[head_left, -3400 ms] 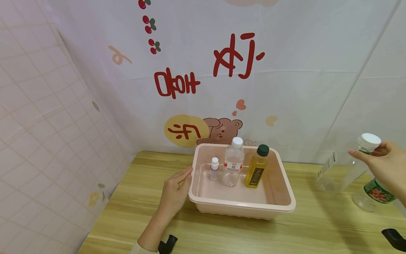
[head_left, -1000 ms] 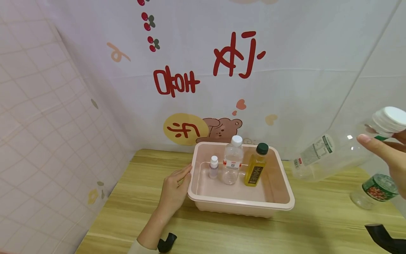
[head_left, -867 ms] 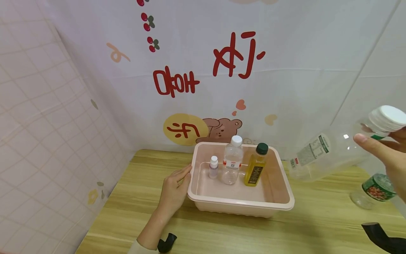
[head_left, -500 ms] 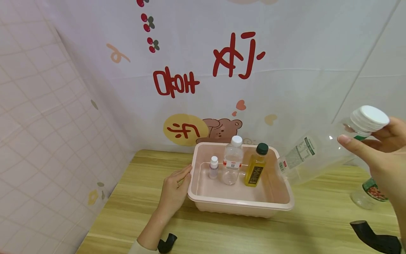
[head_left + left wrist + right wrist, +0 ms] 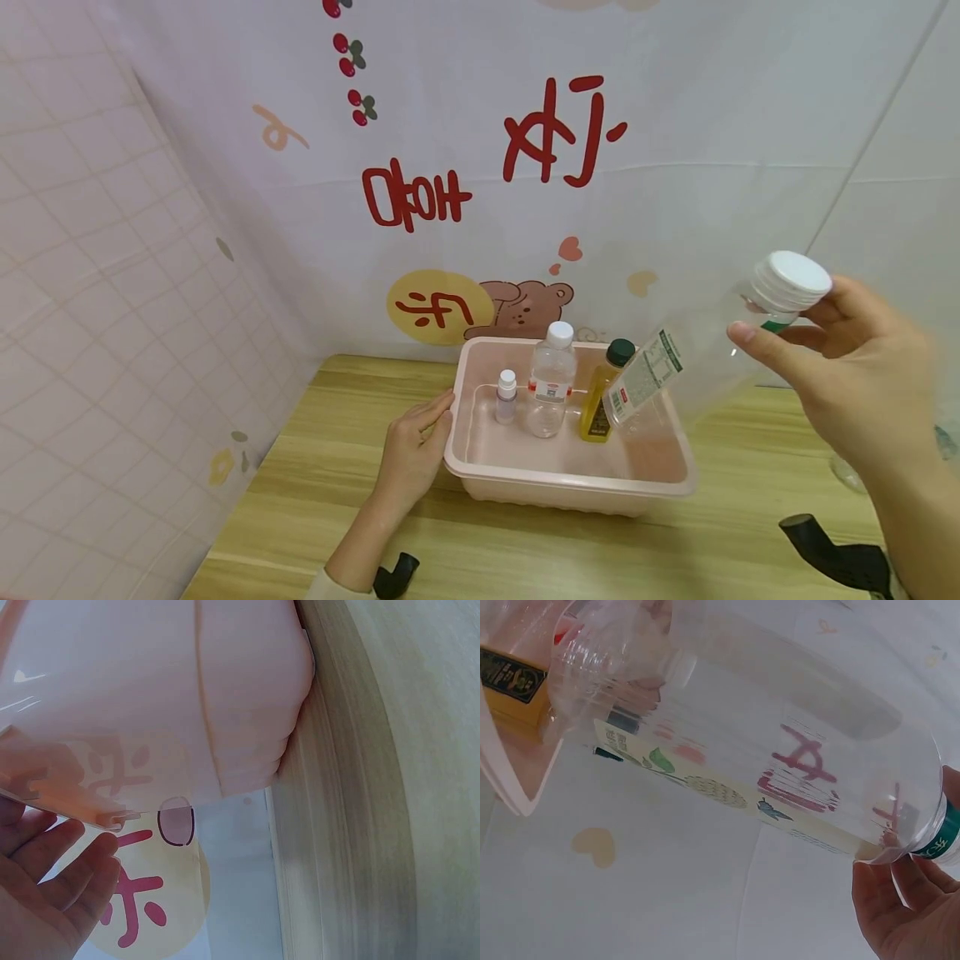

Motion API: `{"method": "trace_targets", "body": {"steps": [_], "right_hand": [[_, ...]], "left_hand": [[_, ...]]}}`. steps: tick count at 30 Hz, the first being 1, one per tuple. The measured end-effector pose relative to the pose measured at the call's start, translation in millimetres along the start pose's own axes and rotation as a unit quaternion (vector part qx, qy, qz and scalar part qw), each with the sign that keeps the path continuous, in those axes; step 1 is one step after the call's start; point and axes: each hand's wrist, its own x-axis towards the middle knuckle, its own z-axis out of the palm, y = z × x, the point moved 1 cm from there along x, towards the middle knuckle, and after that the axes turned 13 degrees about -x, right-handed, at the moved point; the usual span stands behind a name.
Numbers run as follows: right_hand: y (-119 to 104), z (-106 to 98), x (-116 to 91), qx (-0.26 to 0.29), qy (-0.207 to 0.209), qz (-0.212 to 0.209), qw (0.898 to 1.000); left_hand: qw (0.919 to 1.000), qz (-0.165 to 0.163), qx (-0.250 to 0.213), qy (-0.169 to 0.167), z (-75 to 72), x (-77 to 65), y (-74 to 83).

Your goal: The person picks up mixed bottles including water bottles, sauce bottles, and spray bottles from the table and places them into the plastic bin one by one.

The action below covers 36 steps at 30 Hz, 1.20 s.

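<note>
My right hand (image 5: 862,375) grips a large clear plastic bottle (image 5: 712,367) near its neck, below the white cap. The bottle hangs tilted, its base over the right side of a pink plastic tub (image 5: 570,479) and overlapping an oil bottle. In the right wrist view, fingers curl by its green neck band (image 5: 939,832). My left hand (image 5: 416,446) rests its fingers against the tub's left rim; the left wrist view shows relaxed fingertips at the rim. Inside the tub stand a small white-capped bottle (image 5: 506,407), a clear bottle with a red-and-white label (image 5: 551,367), and the yellow oil bottle (image 5: 598,387).
The tub stands on a wood-grain table (image 5: 300,500), close to a printed curtain (image 5: 697,208) behind. Right of it, a clear jar (image 5: 847,473) is mostly hidden by my right forearm. Black curved pieces (image 5: 832,552) of the wrist gear stick out near both wrists.
Lifted from the table's right, the large bottle has moved left, tilted, until its base is over the tub. My left hand stays at the rim, and the tub has hardly moved.
</note>
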Motion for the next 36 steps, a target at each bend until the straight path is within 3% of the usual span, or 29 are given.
{"method": "trace_targets", "body": {"steps": [4, 9, 24, 36], "right_hand": [[-7, 13, -3, -0.094, -0.004, -0.018, 0.995], [-10, 29, -11, -0.151, -0.013, -0.003, 0.988], [-11, 80, -37, -0.15, -0.047, -0.032, 0.987], [-1, 116, -51, -0.138, -0.082, -0.007, 0.987]], "left_hand": [[1.0, 0.003, 0.001, 0.001, -0.3, -0.4, -0.2], [1.0, 0.008, 0.001, -0.001, -1.5, -1.3, -0.9], [1.0, 0.008, -0.002, -0.004, -4.8, -5.3, -2.4], [0.9999, 0.012, -0.003, -0.005, -5.3, -5.3, -2.6]]}}
